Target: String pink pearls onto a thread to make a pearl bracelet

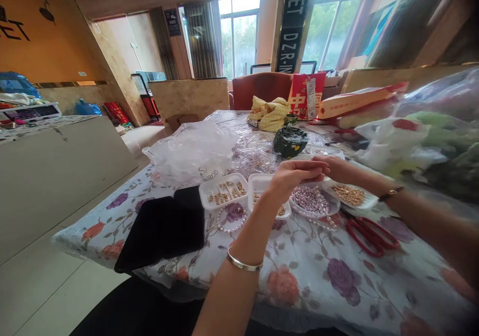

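My left hand (294, 173) is raised over the table with its fingers pinched together; what they pinch is too small to make out. My right hand (337, 168) meets it fingertip to fingertip, also closed in a pinch. Both hover above a round dish of pink pearls (312, 200). Left of it stand a white tray of small gold pieces (223, 190) and a second white tray (262, 184) partly hidden by my left wrist. A finished pearl bracelet (231, 222) lies on the floral tablecloth (310, 266). A dish of gold beads (350, 195) sits to the right.
Red scissors (370, 234) lie at right under my forearm. A black cloth (164, 229) covers the table's left corner. Clear plastic bags (194, 151), a dark round pouch (290, 141), a yellow cloth (269, 112), red packaging (305, 95) and more bags (430, 136) crowd the far side.
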### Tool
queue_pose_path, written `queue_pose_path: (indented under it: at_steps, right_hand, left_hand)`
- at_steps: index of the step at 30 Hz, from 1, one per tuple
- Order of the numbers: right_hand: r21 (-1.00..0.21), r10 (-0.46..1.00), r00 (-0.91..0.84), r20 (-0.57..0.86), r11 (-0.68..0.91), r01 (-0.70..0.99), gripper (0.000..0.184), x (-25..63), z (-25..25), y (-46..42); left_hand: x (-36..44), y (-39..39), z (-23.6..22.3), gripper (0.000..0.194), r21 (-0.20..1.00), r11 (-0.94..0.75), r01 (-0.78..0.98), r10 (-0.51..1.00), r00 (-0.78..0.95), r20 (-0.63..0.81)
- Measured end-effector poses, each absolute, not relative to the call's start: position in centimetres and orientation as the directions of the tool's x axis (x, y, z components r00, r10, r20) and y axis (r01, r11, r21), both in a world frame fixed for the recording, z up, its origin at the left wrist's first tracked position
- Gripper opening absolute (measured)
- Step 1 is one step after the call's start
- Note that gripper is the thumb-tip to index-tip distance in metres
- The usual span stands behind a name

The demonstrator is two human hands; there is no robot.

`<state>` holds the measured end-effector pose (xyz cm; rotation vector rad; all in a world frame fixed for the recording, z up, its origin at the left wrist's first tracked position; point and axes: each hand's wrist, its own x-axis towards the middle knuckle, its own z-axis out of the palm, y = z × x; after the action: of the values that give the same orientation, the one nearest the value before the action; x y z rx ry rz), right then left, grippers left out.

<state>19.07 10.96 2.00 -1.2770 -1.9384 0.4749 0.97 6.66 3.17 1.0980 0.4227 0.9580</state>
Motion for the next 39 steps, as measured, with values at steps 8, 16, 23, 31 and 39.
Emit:
queue_pose_path:
  at_steps: [8,16,23,31,39]
  right_hand:
    - [-0.823,0.917,-0.288,0.276,0.38,0.421,0.029,19.9,1.1,7.8]
    - [-0.897,0.931,-0.206,0.302,0.35,0.27,0.022,18.5,0.8,4.9]
    - [-0.872,0.918,-0.139,0.372,0.396,0.288,0.022,17.9,1.0,3.6]
    - [-0.843,0.886,-0.02,0.462,0.447,0.298,0.02,16.6,0.5,2.5]
    - [-0.786,0.847,0.011,0.531,0.488,0.379,0.012,16.8,0.0,2.5]
  left_hand:
    - [2.3,6.6,2.3,0.009,0.944,-0.058,-0.324,0.945,0.287,0.156]
    - [3.1,6.3,2.2,0.009,0.961,-0.237,-0.14,0.948,0.183,0.26]
    - [3.4,5.9,2.1,0.01,0.955,-0.215,-0.205,0.954,0.164,0.25]
    - [4.1,5.3,1.9,0.012,0.941,-0.189,-0.279,0.96,0.149,0.237]
    - [4.1,4.9,2.2,0.016,0.937,-0.068,-0.344,0.963,0.223,0.151]
